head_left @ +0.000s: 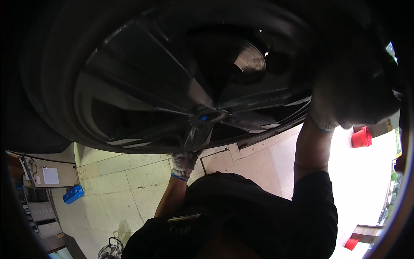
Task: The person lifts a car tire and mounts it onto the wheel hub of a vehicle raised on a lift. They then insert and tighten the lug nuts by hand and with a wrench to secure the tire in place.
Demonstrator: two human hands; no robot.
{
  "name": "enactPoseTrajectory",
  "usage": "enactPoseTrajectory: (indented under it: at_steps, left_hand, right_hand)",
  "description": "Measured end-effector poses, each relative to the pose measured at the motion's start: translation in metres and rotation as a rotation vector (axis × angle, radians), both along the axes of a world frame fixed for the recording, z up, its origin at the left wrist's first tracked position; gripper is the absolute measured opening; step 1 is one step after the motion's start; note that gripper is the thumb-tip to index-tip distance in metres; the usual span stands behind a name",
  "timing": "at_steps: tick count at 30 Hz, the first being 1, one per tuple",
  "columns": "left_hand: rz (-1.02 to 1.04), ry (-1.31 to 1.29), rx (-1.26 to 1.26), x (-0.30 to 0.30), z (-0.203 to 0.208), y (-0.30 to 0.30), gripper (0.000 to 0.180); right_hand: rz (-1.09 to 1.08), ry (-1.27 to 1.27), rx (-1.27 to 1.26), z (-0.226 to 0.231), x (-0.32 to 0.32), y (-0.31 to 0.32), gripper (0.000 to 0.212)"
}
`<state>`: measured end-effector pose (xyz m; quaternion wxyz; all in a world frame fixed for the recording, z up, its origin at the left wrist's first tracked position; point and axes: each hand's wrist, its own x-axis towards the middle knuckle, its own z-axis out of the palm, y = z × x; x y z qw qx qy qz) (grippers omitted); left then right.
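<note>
With the gloved left hand (184,165), curled at the lower edge of the wheel (200,94); cannot tell whether gripping. With the gloved right hand (355,97), raised by its right side; too dark and blurred to tell how closed. Overhead, across the upper view, that same wheel; below, pale floor (118,196); farther left, blue case (73,195); farther right, red bucket (360,138).

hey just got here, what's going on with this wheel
A person in gloves has both hands up at a large dark wheel overhead. The left hand is at the wheel's lower edge; the right hand is raised at its right side, too dark to tell its grip. A shiny disc shows between the spokes. A blue box sits on the floor.
</note>
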<state>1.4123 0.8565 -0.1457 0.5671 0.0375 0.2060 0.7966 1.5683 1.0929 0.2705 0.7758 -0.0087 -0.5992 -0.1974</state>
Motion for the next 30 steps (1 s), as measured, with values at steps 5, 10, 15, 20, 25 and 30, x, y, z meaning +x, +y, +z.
enactPoseTrajectory:
  at_steps: [5, 10, 15, 20, 25, 30]
  left_hand:
    - [0.028, -0.025, -0.104, 0.005, -0.003, 0.006, 0.067]
    - [-0.005, -0.059, 0.030, 0.010, 0.006, 0.012, 0.063]
    - [-0.036, 0.021, 0.029, 0.010, 0.023, 0.008, 0.057]
    - [-0.349, 0.130, -0.445, -0.007, 0.039, -0.003, 0.050]
    - [-0.551, -0.112, -0.283, -0.019, 0.034, -0.009, 0.042]
    - [-0.473, -0.142, -0.274, -0.016, 0.020, -0.008, 0.039]
  right_hand:
    - [-0.037, 0.017, 0.027, 0.005, 0.000, -0.003, 0.028]
    - [-0.090, 0.036, 0.044, 0.009, 0.001, -0.004, 0.027]
    - [-0.134, 0.052, 0.076, 0.012, 0.001, -0.003, 0.025]
    - [-0.252, 0.093, 0.060, 0.014, -0.006, -0.013, 0.022]
    - [-0.317, 0.100, -0.226, 0.013, -0.011, -0.035, 0.020]
    - [-0.411, 0.104, -0.177, 0.011, -0.006, -0.028, 0.021]
